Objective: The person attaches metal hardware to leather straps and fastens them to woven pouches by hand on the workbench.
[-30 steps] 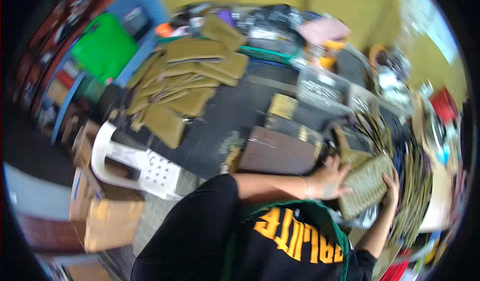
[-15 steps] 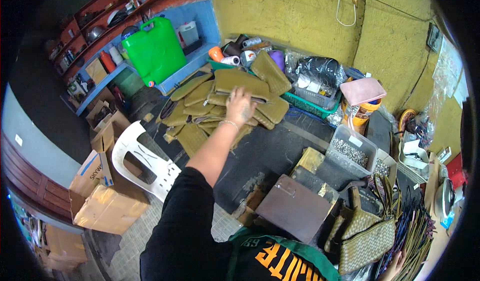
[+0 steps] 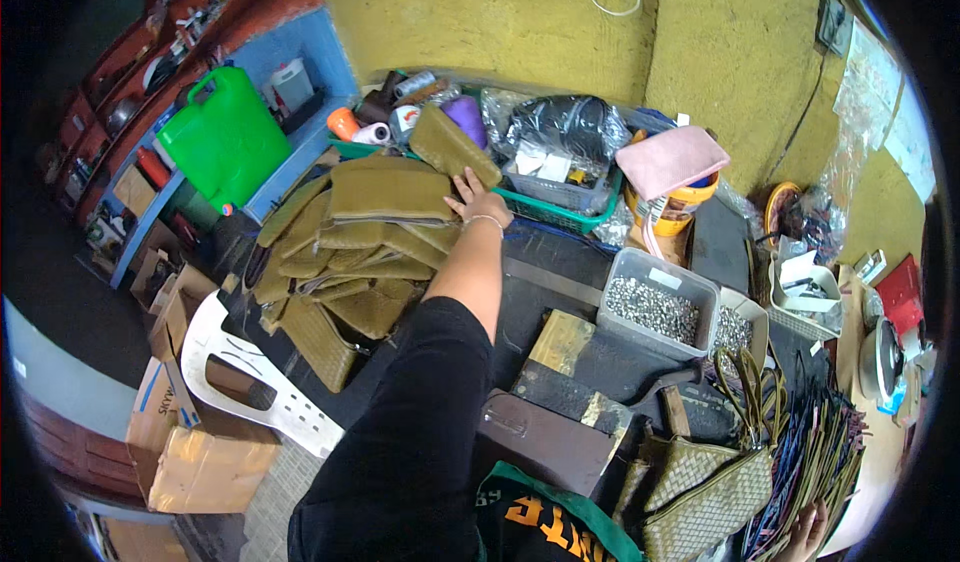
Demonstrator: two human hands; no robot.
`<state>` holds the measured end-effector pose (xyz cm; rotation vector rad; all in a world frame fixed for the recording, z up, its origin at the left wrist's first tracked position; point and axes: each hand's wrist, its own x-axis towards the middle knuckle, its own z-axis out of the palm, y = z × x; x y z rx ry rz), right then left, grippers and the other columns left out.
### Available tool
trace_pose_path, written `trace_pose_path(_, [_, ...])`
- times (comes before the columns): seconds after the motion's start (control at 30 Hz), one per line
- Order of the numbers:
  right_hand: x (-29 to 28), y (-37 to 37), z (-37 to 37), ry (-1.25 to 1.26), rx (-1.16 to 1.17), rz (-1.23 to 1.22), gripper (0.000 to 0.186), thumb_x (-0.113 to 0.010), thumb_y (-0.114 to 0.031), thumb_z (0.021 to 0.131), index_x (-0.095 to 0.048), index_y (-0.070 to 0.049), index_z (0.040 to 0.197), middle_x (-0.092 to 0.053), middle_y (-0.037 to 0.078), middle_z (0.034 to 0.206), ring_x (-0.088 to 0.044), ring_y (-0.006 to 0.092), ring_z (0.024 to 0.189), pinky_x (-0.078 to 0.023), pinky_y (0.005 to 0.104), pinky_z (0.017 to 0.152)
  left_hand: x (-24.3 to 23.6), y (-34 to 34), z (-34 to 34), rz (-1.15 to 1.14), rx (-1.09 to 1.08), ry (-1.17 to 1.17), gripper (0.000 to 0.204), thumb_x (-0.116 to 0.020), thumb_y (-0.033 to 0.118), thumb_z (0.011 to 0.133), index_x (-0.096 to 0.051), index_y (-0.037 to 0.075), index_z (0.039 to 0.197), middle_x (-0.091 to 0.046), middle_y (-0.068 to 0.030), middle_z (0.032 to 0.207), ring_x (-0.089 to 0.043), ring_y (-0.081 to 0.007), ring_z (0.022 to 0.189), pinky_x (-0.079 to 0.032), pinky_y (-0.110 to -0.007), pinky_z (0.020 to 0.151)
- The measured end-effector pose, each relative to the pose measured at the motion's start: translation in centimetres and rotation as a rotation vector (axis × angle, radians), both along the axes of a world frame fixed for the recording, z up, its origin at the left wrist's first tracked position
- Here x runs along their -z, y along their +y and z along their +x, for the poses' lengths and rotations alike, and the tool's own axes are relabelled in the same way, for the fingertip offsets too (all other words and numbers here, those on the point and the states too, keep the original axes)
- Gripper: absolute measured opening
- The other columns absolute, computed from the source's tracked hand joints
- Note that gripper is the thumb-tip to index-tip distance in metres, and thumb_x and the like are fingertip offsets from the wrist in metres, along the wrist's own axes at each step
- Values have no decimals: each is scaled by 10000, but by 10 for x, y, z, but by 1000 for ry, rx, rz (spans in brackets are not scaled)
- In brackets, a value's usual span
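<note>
My left hand (image 3: 480, 205) reaches to the right side of a heap of olive-brown zip pouches (image 3: 390, 194). Its fingers are spread over the pouches' edge, and nothing is gripped in them. Just beyond the fingertips, another olive pouch (image 3: 452, 145) leans against thread spools. At the lower right edge, part of my right hand (image 3: 803, 534) shows with fingers extended beside a bundle of thin dark and olive straps (image 3: 822, 447); the rest of it is cut off. Left of that hand lies a woven olive pouch (image 3: 712, 502) with a zip.
A brown box (image 3: 545, 437) lies on the dark table before me. Clear bins of metal fittings (image 3: 652, 307) stand to the right. Behind the heap is a green basket (image 3: 560, 214); a pink pouch (image 3: 672, 159) rests on a yellow bucket. A white chair (image 3: 215, 347) stands left.
My left hand has moved from the top of the heap to its right side, its fingers spreading. The view has shifted right; the right hand stays at the lower right edge.
</note>
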<state>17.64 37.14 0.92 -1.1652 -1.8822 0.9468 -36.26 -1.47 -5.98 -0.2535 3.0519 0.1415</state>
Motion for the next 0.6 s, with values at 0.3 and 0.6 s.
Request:
trace_pose_path(0.3, [-16,-14,8,-52,-161,76,369,-584,-271,758,-553,-14,1021,-581,138,932,-535,219,845,-441,313,718,-42,-74,8,522,138,1255,119,-545,73,704,-623,9,767,-585,-202,780,-547,-334,823,-424,-355,755])
trace_pose_path(0.6, [-32,-155,-110,42,-811,655,645,-717,-113,564,-423,-49,1135,-394,192,1180,-379,332,1099,-309,392,916,-102,8,298,2236,330,370,188,-531,-6,765,-567,-8,949,-565,-43,864,-525,-69,695,-414,-152,567])
